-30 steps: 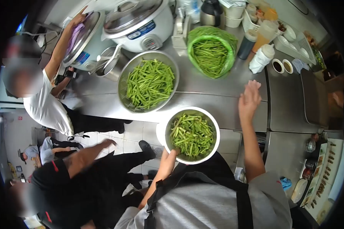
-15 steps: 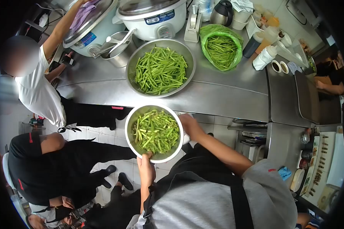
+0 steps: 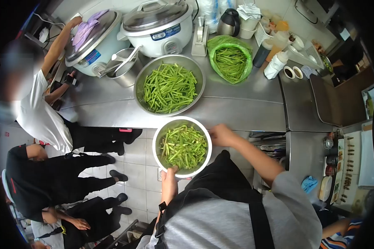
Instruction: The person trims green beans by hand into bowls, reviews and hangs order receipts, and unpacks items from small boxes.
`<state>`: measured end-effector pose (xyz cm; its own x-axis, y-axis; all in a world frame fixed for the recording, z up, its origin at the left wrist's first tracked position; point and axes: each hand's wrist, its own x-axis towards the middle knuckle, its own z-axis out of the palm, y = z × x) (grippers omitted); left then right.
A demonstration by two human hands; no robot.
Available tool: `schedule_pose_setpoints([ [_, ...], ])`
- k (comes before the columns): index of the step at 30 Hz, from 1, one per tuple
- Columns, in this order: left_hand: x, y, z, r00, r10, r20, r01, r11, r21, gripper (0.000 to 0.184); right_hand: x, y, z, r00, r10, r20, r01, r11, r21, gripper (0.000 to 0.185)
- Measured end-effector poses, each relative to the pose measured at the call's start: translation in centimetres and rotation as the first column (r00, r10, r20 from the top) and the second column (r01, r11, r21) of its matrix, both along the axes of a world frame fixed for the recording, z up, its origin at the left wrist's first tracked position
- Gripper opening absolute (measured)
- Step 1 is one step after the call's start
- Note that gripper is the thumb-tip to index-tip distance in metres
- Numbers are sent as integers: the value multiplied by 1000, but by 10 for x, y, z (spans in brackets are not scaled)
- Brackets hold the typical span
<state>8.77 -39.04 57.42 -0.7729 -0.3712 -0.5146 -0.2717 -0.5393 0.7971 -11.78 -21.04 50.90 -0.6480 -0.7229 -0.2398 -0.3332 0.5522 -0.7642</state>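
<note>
A white-rimmed bowl (image 3: 156, 157) of cut green pieces (image 3: 183, 146) is held over the counter's front edge. My left hand (image 3: 169, 182) grips its near rim, thumb inside, fingers underneath. Beside the bowl's right rim is my right hand (image 3: 221, 135), its fingers curled and partly hidden; whether it holds anything is unclear. Beyond the bowl, a metal colander (image 3: 200, 89) with cut green beans (image 3: 170, 88) rests on the steel counter (image 3: 245, 111). A green plastic bag (image 3: 246, 70) of long beans (image 3: 230, 64) stands open behind it.
Two rice cookers (image 3: 157, 35) (image 3: 99, 52) stand at the back left, near a metal pot (image 3: 126, 74) with utensils. Sauce bottles (image 3: 275, 65) and two small sauce cups (image 3: 297, 72) are at the right. A person in white (image 3: 43, 112) stands left; people in dark clothes (image 3: 37, 178) are below.
Since one second ago, my right hand has come down from over the counter to the bowl's right side. Compared with half a second ago, the bowl appears farther right. People at left have shifted.
</note>
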Motion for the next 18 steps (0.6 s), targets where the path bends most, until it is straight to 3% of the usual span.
schedule_pose_setpoints([
  [2,-11,6,-7,999,-50,9,50,999,14,48,-25,64,13,964,-266,3,265,962,-59,10],
  [3,-19,9,-6,997,-76,17,76,997,19,47,-36,84,61,847,-500,182,510,860,-9,7],
  [4,-28,16,0,996,-75,49,74,997,17,44,-61,122,37,837,-529,-139,505,845,-174,7],
  [5,-37,18,-2,993,-108,39,107,994,32,43,-83,147,60,828,-441,-346,476,879,19,16],
  [7,-55,25,-18,985,-170,21,169,984,62,42,-122,181,48,701,-363,-614,602,763,236,31],
  [10,-91,40,-49,976,-217,-7,217,974,67,45,-179,171,2,702,-447,-554,698,585,412,51],
  [13,-134,62,-60,967,-244,-72,241,969,-48,42,-216,141,-52,474,-644,-601,786,616,-41,63],
  [16,-164,81,-73,979,-202,-28,198,975,-98,38,-223,102,-45,503,-648,-572,727,675,-126,64],
  [18,-178,95,-75,985,-167,-41,162,981,-103,38,-228,96,-48,594,-633,-497,707,705,-54,63],
])
